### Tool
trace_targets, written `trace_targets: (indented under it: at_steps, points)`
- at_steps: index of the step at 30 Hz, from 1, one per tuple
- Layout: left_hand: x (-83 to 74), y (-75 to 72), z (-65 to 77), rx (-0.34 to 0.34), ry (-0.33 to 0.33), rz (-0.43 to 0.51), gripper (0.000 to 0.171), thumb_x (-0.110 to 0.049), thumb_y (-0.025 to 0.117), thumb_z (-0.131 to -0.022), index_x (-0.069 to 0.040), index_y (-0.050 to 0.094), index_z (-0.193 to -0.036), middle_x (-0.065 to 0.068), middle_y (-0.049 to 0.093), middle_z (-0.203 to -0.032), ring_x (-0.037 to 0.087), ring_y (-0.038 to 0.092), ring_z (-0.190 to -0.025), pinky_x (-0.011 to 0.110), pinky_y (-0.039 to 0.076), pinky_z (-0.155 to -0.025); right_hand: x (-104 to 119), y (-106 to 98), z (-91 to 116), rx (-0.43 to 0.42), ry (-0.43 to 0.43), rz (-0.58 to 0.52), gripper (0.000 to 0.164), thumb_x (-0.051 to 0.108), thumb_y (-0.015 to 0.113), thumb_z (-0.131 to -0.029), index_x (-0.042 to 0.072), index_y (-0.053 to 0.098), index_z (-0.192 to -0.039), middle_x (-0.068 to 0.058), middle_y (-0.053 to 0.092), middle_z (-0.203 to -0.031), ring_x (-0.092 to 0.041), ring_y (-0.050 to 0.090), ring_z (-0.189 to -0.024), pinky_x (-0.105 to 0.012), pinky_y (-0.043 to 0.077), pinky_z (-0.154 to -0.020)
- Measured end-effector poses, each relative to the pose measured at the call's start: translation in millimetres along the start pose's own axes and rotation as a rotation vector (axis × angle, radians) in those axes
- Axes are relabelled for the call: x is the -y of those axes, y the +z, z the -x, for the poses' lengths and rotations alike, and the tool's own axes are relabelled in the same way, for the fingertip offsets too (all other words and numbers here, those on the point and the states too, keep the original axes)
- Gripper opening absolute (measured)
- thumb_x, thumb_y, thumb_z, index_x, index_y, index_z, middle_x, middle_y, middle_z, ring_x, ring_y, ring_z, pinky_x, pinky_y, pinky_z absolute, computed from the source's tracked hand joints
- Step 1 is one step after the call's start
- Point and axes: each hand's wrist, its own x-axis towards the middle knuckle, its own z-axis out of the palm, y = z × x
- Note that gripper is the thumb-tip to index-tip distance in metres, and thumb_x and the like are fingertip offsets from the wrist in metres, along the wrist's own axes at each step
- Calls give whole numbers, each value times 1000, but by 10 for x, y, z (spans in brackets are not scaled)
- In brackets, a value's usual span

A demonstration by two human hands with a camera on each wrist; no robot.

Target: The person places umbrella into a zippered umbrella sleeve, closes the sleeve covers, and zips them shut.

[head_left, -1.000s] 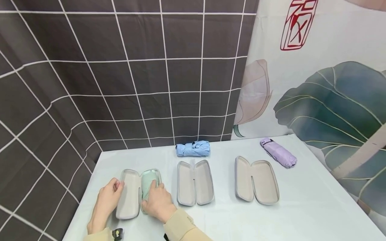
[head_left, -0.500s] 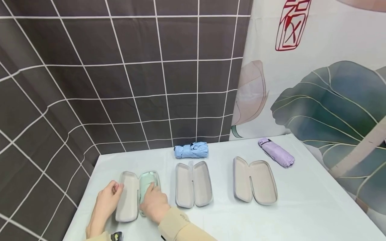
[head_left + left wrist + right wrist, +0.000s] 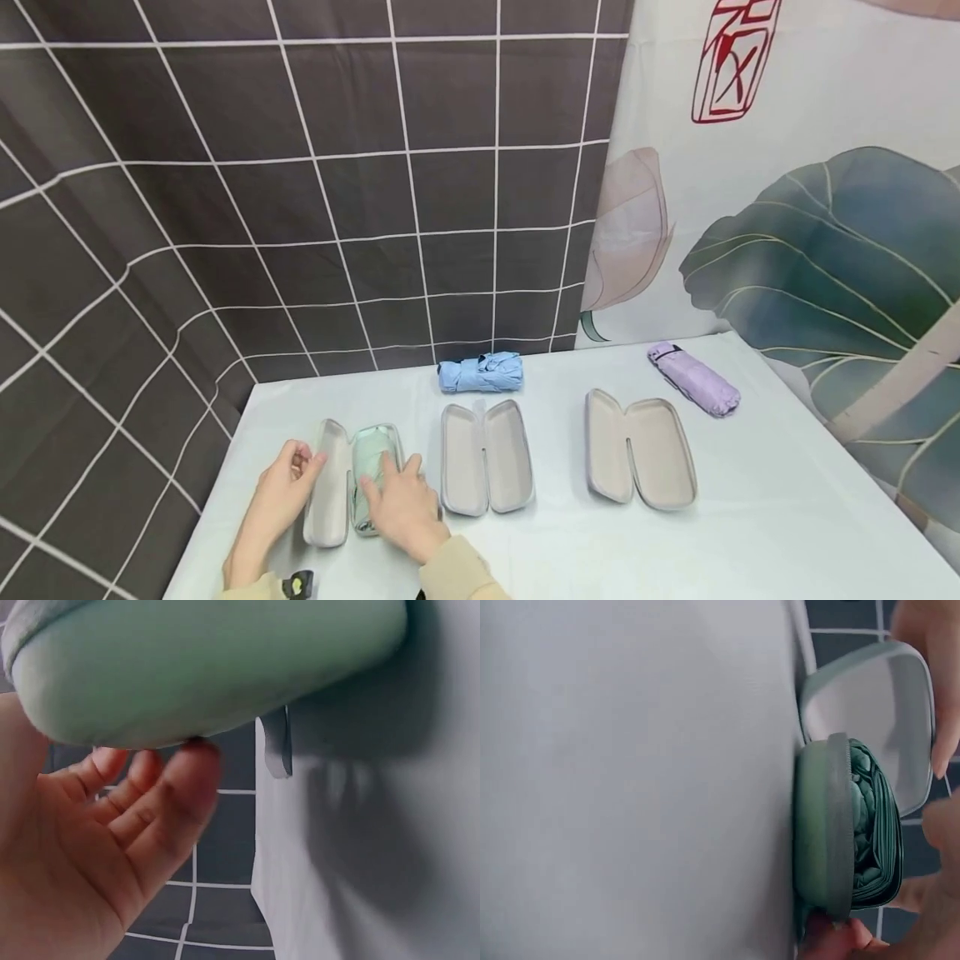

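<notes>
Head view: left hand (image 3: 277, 487) at the outer edge of the pale green case's left half (image 3: 327, 504); fingers bent, thumb side against the edge, no grip around it evident. Change over the last half second: this half has tilted up and looks narrower. Right hand (image 3: 405, 508) has its fingers spread more than before, over the green folded umbrella (image 3: 370, 467) and the case's right side. The hands are apart. Middle case (image 3: 508, 458) and right case (image 3: 660, 454) lie open on the desk (image 3: 585, 550); blue umbrella (image 3: 480, 372) and purple umbrella (image 3: 693, 379) lie outside them.

Left wrist view: a fingertip meets the raised half's green outside; the other fingers are loosely bent.

Right wrist view: umbrella sits in the lower half, bulging above its zip rim. Fingers touch that half's side. Inference: folding has begun; case not closed.
</notes>
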Motion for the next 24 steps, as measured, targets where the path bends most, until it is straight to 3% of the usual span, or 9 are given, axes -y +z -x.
trace_targets:
  at_steps: [5,9,13,19,24]
  points:
    - [-59,19,1,64,21,34,66,-50,46,-101,2,31,-139,30,49,-126,40,58,-107,51,51,-81,-68,-50,-66,-67,17,-214,56,40,36,-105,-3,41,-140,-19,47,-106,-25,55,-77,-42,50,-64]
    - [-72,43,8,112,26,46,71,-50,45,-101,0,25,-146,33,41,-136,47,53,-116,56,49,-86,-95,-61,-125,-108,14,-231,37,20,39,-104,-10,55,-120,-21,58,-97,-34,61,-89,-47,51,-78]
    - [-108,72,3,176,38,64,72,-48,47,-101,-2,21,-150,34,36,-142,51,46,-123,60,46,-89,-124,-60,-171,-116,33,-242,24,6,46,-99,-9,61,-111,-20,65,-93,-35,65,-91,-43,54,-76]
    - [-191,140,10,238,52,83,77,-49,52,-98,-6,19,-153,31,27,-151,52,35,-132,64,39,-95,-149,-59,-197,-122,63,-258,17,3,55,-95,-7,63,-106,-18,65,-85,-24,64,-70,-35,53,-60]
    - [-238,222,26,212,91,44,79,-51,52,-97,-6,22,-154,29,23,-154,53,32,-133,66,34,-99,-183,-7,-181,-158,53,-236,12,4,59,-93,-4,65,-101,-15,66,-85,-26,66,-76,-37,53,-65]
